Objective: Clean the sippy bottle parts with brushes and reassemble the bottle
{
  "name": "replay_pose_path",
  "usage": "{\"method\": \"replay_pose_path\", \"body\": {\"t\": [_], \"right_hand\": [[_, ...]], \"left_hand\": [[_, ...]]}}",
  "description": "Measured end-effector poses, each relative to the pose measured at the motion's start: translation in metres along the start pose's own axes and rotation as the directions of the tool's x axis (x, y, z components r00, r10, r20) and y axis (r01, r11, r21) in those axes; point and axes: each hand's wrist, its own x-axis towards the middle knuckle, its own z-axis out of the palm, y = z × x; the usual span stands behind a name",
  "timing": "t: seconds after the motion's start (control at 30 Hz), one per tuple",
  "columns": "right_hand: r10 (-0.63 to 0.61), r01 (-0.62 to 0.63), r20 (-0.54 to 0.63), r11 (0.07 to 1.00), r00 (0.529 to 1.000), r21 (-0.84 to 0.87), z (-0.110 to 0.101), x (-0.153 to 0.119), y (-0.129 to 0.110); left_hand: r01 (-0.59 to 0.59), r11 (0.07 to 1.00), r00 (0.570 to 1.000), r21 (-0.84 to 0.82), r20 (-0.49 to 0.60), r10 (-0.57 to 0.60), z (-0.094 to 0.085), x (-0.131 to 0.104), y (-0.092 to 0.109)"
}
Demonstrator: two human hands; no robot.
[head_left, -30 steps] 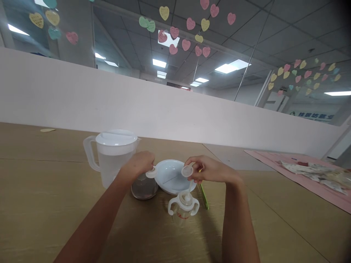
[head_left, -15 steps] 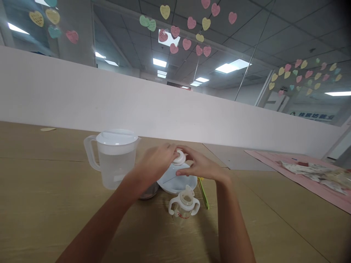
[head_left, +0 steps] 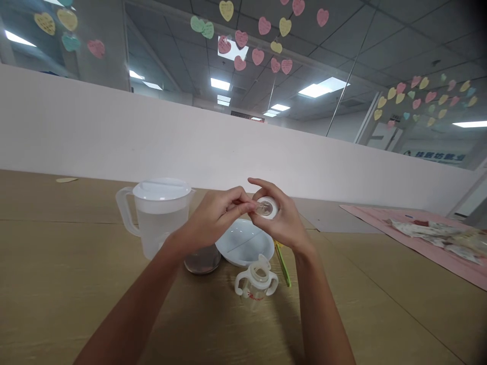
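Observation:
Above the bowl, my right hand grips a white bottle collar with a clear nipple set in it. From the other side my left hand pinches the nipple between thumb and fingers. Its tip is hidden by those fingers. Below them the baby bottle, clear with two white handles and red lettering, stands upright on the table, its top uncovered. Behind it lies a pale bowl. A clear round container sits left of the bowl, partly covered by my left hand.
At the left a lidded plastic pitcher holds clear liquid. A green-handled utensil lies right of the bowl. On the far right a pink mat carries crumpled packets. A low white wall runs along the table's back.
The collar has turned so its opening and the clear nipple show, and moved right and slightly up. My left hand has shifted from the collar to pinching the nipple.

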Motion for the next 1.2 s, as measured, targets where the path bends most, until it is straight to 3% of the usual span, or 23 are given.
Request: {"method": "replay_pose_path", "body": {"t": [0.07, 0.17, 0.3, 0.37, 0.43, 0.5, 0.57, 0.63, 0.77, 0.9, 1.0, 1.2], "right_hand": [[-0.038, 0.038, -0.051, 0.999, 0.998, -0.015, 0.006, 0.002, 0.005], [-0.155, 0.132, -0.178, 0.982, 0.972, -0.137, 0.021, 0.004, 0.019], [-0.355, 0.209, -0.379, 0.903, 0.854, -0.376, 0.037, 0.003, 0.039], [-0.371, 0.177, -0.403, 0.879, 0.837, -0.442, 0.037, 0.002, 0.046], [-0.284, 0.107, -0.336, 0.882, 0.898, -0.458, 0.03, 0.001, 0.05], [-0.094, -0.031, -0.246, 0.887, 0.965, -0.461, 0.019, 0.001, 0.052], [0.125, -0.217, -0.216, 0.852, 0.968, -0.477, 0.006, 0.002, 0.051], [0.285, -0.363, -0.23, 0.795, 0.931, -0.485, -0.007, 0.001, 0.047], [0.384, -0.425, -0.184, 0.804, 0.905, -0.415, -0.024, -0.002, 0.031], [0.4, -0.351, 0.092, 0.876, 0.912, -0.331, -0.029, -0.007, 0.017], [0.423, -0.333, 0.32, 0.894, 0.848, -0.3, -0.027, -0.007, 0.012], [0.483, -0.345, 0.426, 0.866, 0.765, -0.362, -0.022, -0.004, 0.019]], "left_hand": [[-0.009, 0.999, 1.0, 0.035, -0.027, 0.01, 0.003, 0.0, -0.001], [-0.01, 0.977, 1.0, 0.213, -0.026, 0.016, 0.009, -0.001, 0.002], [-0.04, 0.947, 0.999, 0.317, -0.015, 0.047, 0.016, -0.003, 0.012], [-0.015, 0.969, 0.997, 0.247, -0.064, 0.032, 0.022, 0.001, 0.012], [0.024, 0.999, 0.988, 0.035, -0.154, -0.019, 0.036, 0.004, 0.004], [0.033, 0.961, 0.964, -0.276, -0.246, -0.104, 0.057, 0.0, -0.01], [0.088, 0.878, 0.921, -0.47, -0.298, -0.252, 0.085, -0.02, -0.027], [0.176, 0.856, 0.906, -0.486, -0.26, -0.334, 0.114, -0.054, -0.044], [0.181, 0.916, 0.973, -0.358, -0.067, -0.219, 0.152, -0.116, -0.069], [0.201, 0.925, 0.976, -0.321, -0.016, -0.218, 0.155, -0.123, -0.077], [0.183, 0.931, 0.977, -0.315, -0.048, -0.208, 0.15, -0.114, -0.073], [0.043, 0.969, 0.966, -0.241, -0.238, -0.103, 0.149, -0.114, -0.069]]}}
